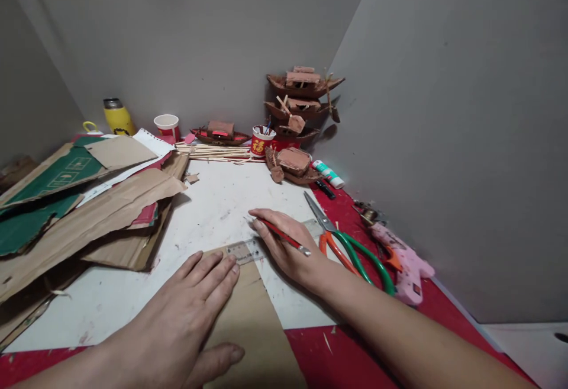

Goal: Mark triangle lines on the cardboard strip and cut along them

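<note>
One strip of tan cardboard, smooth-faced and straight along its right edge, lies in front of me, partly under my left hand. That hand is spread flat, palm down, fingers extended, gripping nothing. My right hand is curled round one slim red pencil; one clear plastic ruler crosses the strip's far end and runs beneath that hand. I can't tell whether my left fingertips touch the ruler.

Beneath is one white sheet, smudged, over a red cover. To the right I count one pair of scissors with green and orange handles, one pink glue gun and one white-and-teal tube. On the left, torn cardboard is heaped, too overlapped to count. Farther back are thin wooden sticks, two cups, red and white, one yellow bottle and five brown, rough-surfaced model boats, three of them stacked.
</note>
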A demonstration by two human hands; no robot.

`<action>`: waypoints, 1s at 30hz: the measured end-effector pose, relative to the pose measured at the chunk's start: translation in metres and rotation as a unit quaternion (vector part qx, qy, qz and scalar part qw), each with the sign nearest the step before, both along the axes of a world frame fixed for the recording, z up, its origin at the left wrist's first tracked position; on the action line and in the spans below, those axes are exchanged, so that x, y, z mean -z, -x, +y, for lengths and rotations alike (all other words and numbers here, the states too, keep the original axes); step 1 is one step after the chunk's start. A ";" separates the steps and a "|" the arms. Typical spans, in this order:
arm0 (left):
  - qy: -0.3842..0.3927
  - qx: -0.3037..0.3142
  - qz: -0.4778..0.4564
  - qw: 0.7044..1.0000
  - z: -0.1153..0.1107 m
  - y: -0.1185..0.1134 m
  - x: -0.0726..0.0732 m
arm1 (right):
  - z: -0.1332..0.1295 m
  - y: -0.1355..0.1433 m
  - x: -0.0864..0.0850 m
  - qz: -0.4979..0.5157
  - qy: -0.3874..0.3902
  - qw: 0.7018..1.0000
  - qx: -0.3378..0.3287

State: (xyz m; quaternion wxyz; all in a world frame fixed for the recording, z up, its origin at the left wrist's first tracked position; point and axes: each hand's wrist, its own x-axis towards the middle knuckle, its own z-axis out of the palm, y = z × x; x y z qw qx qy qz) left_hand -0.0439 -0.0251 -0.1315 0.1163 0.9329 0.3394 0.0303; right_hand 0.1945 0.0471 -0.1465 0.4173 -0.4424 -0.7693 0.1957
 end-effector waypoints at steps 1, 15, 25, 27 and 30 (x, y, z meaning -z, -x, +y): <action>0.001 -0.001 -0.003 1.000 0.000 0.000 0.000 | 0.000 -0.001 0.002 -0.017 -0.011 1.000 -0.002; 0.011 -0.006 0.002 1.000 0.000 0.000 -0.003 | 0.003 -0.001 0.007 -0.090 -0.069 0.994 0.002; 0.029 -0.031 -0.015 0.999 0.002 -0.006 -0.009 | -0.013 0.011 -0.012 0.046 0.027 0.999 -0.009; 0.027 -0.032 -0.027 0.999 0.001 -0.006 -0.012 | -0.019 0.016 -0.014 0.099 0.115 0.988 -0.030; 0.029 -0.033 -0.036 0.998 0.000 -0.006 -0.014 | -0.022 0.022 -0.010 0.126 0.176 0.975 -0.052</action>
